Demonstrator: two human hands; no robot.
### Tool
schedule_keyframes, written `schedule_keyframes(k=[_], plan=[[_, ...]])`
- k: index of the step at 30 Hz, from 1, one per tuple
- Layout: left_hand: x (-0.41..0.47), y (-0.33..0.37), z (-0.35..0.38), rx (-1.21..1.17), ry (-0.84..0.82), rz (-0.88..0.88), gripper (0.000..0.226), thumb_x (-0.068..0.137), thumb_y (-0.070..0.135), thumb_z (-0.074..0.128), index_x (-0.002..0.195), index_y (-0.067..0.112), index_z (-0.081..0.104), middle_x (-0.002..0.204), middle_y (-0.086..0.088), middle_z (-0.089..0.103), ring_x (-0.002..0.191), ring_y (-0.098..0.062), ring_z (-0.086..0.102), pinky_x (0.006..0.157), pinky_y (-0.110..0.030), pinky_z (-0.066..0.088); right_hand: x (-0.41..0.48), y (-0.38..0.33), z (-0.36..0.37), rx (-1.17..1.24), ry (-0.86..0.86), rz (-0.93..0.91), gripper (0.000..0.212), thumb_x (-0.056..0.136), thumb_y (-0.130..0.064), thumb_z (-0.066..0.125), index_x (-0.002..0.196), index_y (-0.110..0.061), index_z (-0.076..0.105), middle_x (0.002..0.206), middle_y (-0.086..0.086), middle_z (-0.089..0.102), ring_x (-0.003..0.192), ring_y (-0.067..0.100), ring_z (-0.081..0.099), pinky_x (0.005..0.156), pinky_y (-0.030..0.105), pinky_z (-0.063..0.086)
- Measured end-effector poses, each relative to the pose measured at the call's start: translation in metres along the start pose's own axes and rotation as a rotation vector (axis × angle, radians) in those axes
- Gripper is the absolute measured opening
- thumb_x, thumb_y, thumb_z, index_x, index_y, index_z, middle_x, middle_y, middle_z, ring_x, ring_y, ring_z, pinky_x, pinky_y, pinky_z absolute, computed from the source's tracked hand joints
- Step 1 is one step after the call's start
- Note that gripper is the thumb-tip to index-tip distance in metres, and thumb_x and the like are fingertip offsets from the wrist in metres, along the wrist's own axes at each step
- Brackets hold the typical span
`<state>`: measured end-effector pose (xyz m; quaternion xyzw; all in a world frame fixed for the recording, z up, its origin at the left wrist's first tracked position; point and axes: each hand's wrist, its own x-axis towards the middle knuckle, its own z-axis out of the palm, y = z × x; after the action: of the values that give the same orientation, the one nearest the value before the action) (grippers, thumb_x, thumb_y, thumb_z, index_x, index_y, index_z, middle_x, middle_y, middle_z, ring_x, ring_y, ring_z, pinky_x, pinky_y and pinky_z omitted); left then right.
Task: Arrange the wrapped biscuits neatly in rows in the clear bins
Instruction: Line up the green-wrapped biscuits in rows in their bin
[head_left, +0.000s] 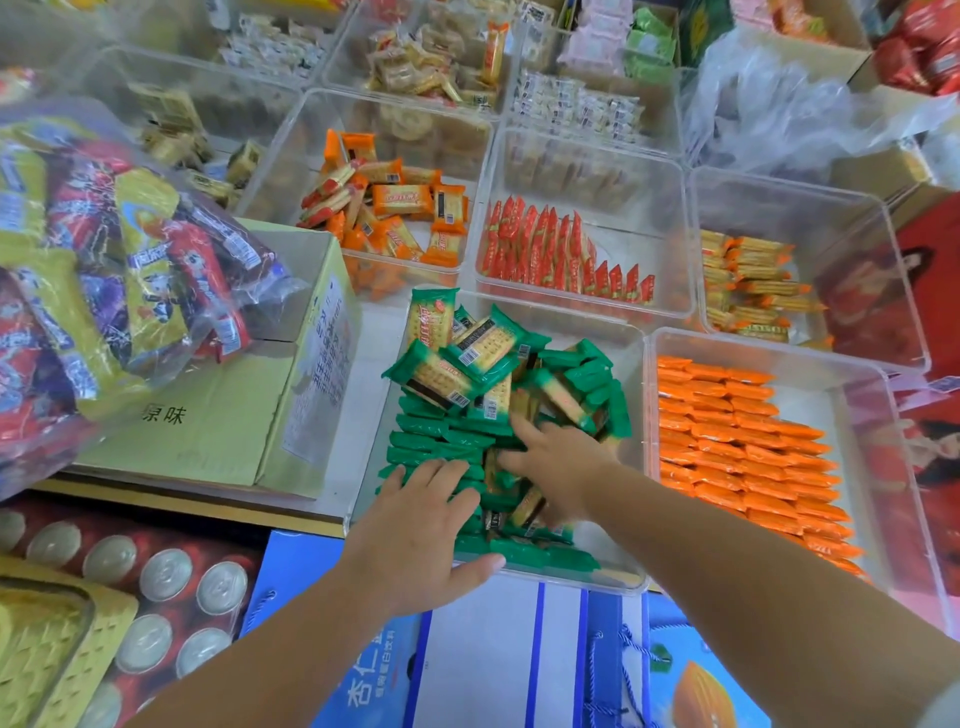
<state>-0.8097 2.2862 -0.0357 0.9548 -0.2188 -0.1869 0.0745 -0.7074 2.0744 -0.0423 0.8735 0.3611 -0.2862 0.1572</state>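
Wrapped biscuits (457, 431) in green: you are about halfway, I judge.

Agreed. Your orange bin (810, 389) at right is finished in rows. In the near clear bin (613, 556), front rows (524, 556) stand; the back pile (483, 358) is loose.

And your hands?

Your left hand (415, 525) lies flat on the rows, your right hand (561, 457) spreads straight fingers among packs; neither pinches anything.
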Motion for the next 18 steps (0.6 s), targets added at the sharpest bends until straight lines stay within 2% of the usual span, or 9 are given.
schedule_keyframes(k=[2, 5, 7, 10, 14, 18], plan=[[0.000, 0.000, -0.001, 0.001, -0.002, -0.001, 0.083, 0.088, 0.082, 0.020, 0.135, 0.022, 0.054, 0.156, -0.008, 0.039, 0.143, -0.031, 0.034, 0.113, -0.059, 0.033, -0.004, -0.003, 0.004, 0.049, 0.007, -0.006, 0.105, 0.073, -0.035, 0.086, 0.150, -0.047, 0.015, 0.164, 0.010, -0.003, 0.122, 0.036, 0.047, 0.086, 0.046, 0.056], [-0.001, 0.000, -0.002, 0.009, -0.015, -0.004, 0.084, 0.087, 0.082, 0.019, 0.137, 0.023, 0.052, 0.158, -0.007, 0.036, 0.145, -0.030, 0.032, 0.115, -0.058, 0.031, -0.006, -0.010, 0.003, 0.039, 0.047, 0.005, 0.093, 0.079, -0.021, 0.079, 0.151, -0.045, 0.024, 0.160, 0.014, -0.001, 0.122, 0.039, 0.046, 0.088, 0.049, 0.055], [-0.001, 0.001, -0.003, 0.009, -0.009, -0.005, 0.084, 0.087, 0.082, 0.020, 0.137, 0.023, 0.053, 0.157, -0.008, 0.038, 0.144, -0.030, 0.033, 0.114, -0.058, 0.032, -0.006, -0.014, 0.001, 0.011, 0.067, 0.033, 0.085, 0.081, -0.022, 0.078, 0.149, -0.040, 0.031, 0.158, 0.013, 0.000, 0.130, 0.044, 0.037, 0.092, 0.053, 0.050], [-0.001, 0.002, -0.004, 0.011, -0.026, -0.007, 0.084, 0.087, 0.082, 0.019, 0.138, 0.024, 0.051, 0.159, -0.007, 0.035, 0.145, -0.030, 0.030, 0.115, -0.057, 0.030, -0.005, -0.012, -0.001, 0.035, -0.015, 0.036, 0.087, 0.080, -0.022, 0.081, 0.149, -0.042, 0.031, 0.164, 0.005, -0.013, 0.146, 0.050, 0.015, 0.098, 0.054, 0.049], [-0.001, 0.002, -0.005, 0.013, -0.037, -0.010, 0.085, 0.086, 0.082, 0.017, 0.139, 0.024, 0.049, 0.161, -0.005, 0.030, 0.147, -0.028, 0.026, 0.117, -0.057, 0.027, -0.005, -0.007, -0.009, 0.067, -0.152, 0.051, 0.116, 0.068, -0.026, 0.092, 0.154, -0.048, 0.017, 0.165, 0.005, -0.017, 0.138, 0.044, 0.031, 0.090, 0.049, 0.056], [-0.001, 0.002, -0.005, 0.018, -0.047, -0.012, 0.086, 0.086, 0.083, 0.015, 0.140, 0.025, 0.047, 0.161, -0.004, 0.028, 0.148, -0.028, 0.023, 0.118, -0.056, 0.025, 0.006, -0.014, -0.022, 0.029, -0.173, 0.105, 0.118, 0.061, -0.031, 0.096, 0.153, -0.044, 0.024, 0.165, 0.007, -0.015, 0.135, 0.045, 0.033, 0.085, 0.051, 0.058]])
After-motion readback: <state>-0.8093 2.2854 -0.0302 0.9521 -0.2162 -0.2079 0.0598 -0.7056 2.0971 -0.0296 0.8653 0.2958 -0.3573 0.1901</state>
